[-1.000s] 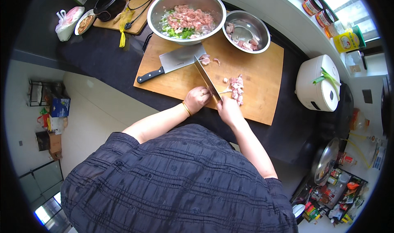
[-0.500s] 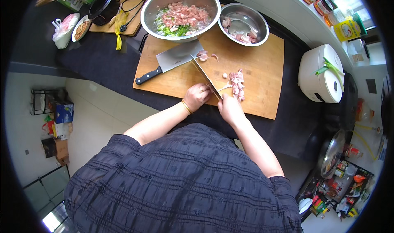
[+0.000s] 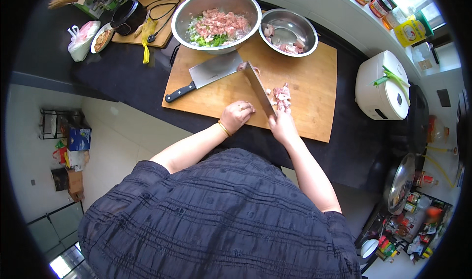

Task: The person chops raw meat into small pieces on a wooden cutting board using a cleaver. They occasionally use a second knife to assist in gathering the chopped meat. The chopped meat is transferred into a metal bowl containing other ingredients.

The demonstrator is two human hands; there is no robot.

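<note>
My right hand (image 3: 283, 126) grips a kitchen knife (image 3: 259, 88), its broad blade on edge over the wooden cutting board (image 3: 314, 82) and pointing away from me. Just right of the blade lies a small heap of diced meat (image 3: 282, 98). My left hand (image 3: 237, 116) rests at the board's near edge, left of the knife, with fingers curled together. Whatever is in its fingertips is too small to name. A cleaver (image 3: 214, 69) with a black handle lies flat on the board's left, and a few meat bits sit near its far end, partly behind the knife.
Behind the board stand a large steel bowl (image 3: 179, 21) of minced meat and chopped greens, and a smaller steel bowl (image 3: 314, 38) with meat pieces. A white rice cooker (image 3: 376, 90) carrying green onion stands right. Far left are a black pot (image 3: 129, 18) and a plastic bag (image 3: 82, 41).
The knife has moved right, away from my left fingers, toward the diced meat, and its blade has turned more upright. My left hand has stayed nearly in place.
</note>
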